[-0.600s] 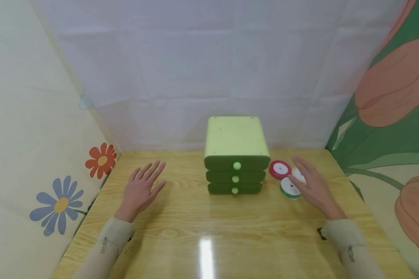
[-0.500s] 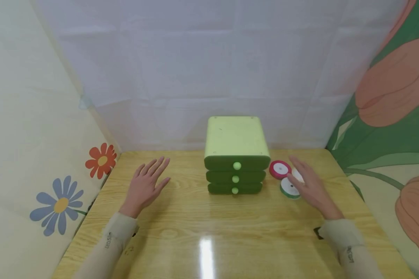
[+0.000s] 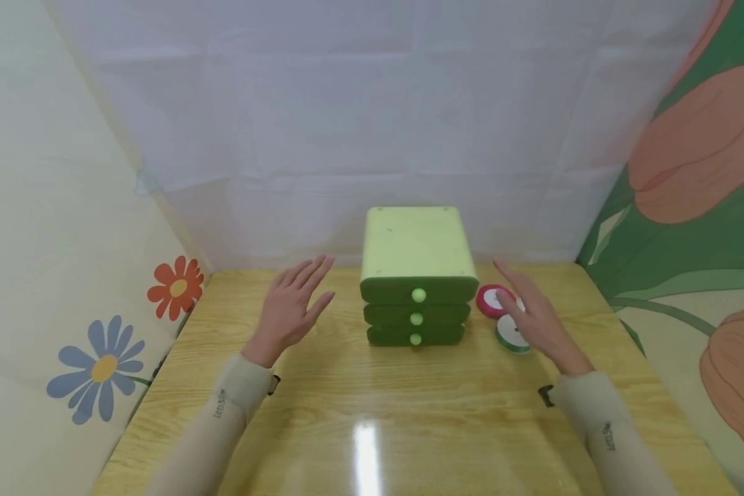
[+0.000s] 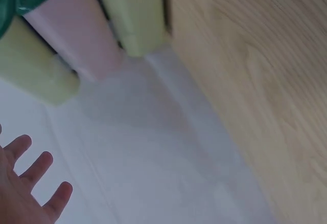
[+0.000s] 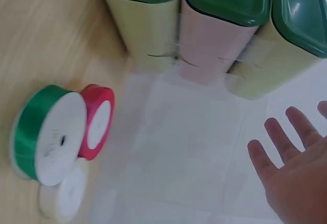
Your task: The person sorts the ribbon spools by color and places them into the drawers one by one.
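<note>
A small three-drawer cabinet [image 3: 418, 241] with a pale green top, dark green drawer fronts and round light-green knobs stands at the back of the table, its drawers closed. My left hand [image 3: 290, 310] is held out to its left, fingers straight, holding nothing. To the cabinet's right my right hand [image 3: 536, 320] is spread above several ribbon spools, also holding nothing. The right wrist view shows a green ribbon spool [image 5: 62, 139], a red ribbon spool [image 5: 99, 121] and a cream ribbon spool [image 5: 69, 193] grouped together. From the side, the cabinet's middle tier [image 5: 217, 40] is pink.
The wooden table [image 3: 347, 399] runs back to a white cloth backdrop [image 3: 322, 124]. Fabric with printed flowers hangs along the left, and one with large tulips [image 3: 688, 151] along the right. A bright light reflection lies on the table's front middle.
My left hand has moved right and farther forward, closer to the cabinet. My right hand has shifted a little left over the spools. The cabinet and spools have stayed put.
</note>
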Demonstrator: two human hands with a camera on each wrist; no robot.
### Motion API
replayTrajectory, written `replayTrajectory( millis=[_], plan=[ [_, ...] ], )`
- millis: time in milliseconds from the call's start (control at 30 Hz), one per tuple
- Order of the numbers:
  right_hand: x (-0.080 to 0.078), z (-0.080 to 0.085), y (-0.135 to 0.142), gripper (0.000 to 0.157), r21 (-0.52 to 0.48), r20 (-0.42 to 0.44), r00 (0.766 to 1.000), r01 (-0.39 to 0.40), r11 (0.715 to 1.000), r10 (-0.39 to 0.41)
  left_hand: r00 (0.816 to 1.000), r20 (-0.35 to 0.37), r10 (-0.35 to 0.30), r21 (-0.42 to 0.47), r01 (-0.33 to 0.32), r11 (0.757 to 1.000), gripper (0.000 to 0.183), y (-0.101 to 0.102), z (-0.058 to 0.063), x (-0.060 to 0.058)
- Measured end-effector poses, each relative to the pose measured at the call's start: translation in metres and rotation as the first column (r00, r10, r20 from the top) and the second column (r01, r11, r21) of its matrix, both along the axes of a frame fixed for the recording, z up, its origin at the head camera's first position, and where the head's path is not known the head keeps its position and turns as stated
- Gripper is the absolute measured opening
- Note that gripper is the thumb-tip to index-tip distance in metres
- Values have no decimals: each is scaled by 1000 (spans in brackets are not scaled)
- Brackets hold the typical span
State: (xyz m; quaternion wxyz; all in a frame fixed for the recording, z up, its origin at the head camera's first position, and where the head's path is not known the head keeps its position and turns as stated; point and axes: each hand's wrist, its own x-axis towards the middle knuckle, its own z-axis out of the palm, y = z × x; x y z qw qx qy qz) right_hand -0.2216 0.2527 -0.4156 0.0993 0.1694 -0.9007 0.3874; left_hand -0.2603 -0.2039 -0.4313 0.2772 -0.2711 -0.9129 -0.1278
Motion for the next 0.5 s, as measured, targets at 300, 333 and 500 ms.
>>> replayTrajectory(
  millis=[300, 333, 500],
  plan=[
    [-50, 27, -11, 58, -22, -13, 999, -33, 999, 33, 969, -205, -136, 147, 168, 975, 50, 38, 16, 17],
    [-55, 30, -13, 58, -12, -5, 999, -31, 999, 31, 968, -200, -152, 166, 186, 968, 49, 42, 16, 19],
    [-74, 43, -26, 59, 21, 22, 999, -49, 999, 48, 957, -125, -260, 273, 285, 919, 49, 59, 18, 29]
  ],
)
